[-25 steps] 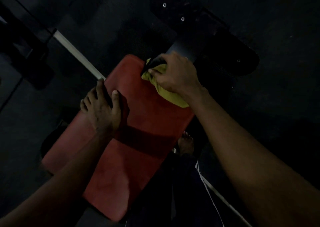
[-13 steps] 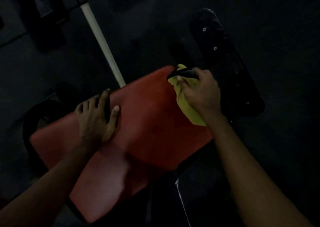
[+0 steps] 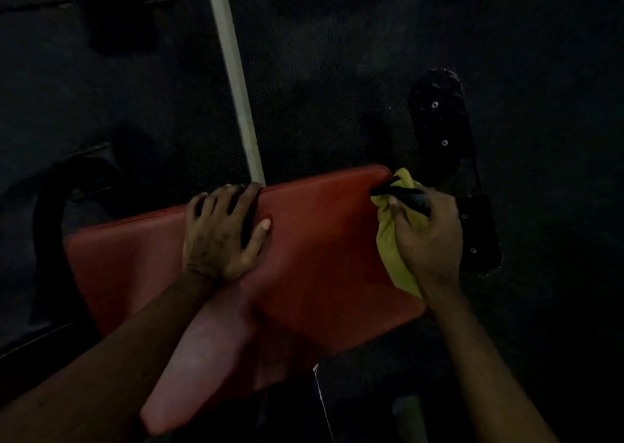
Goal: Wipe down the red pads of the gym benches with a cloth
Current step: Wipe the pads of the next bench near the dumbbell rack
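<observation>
Cloth (image 3: 391, 256), gripped by right hand (image 3: 429, 240), sits at far right corner of red pad (image 3: 320, 267); left hand (image 3: 219, 240) braces, fingers spread; rest likely unwiped.

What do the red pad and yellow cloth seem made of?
The red pad looks like vinyl or leatherette over padding: smooth, dull sheen. The yellow cloth looks like soft matte fabric, crumpled in folds under the right hand; weave unclear in dim light.

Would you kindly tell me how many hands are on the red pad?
2. The left hand rests spread on the far edge of the red pad; the right hand grips the yellow cloth at its right corner.
</observation>
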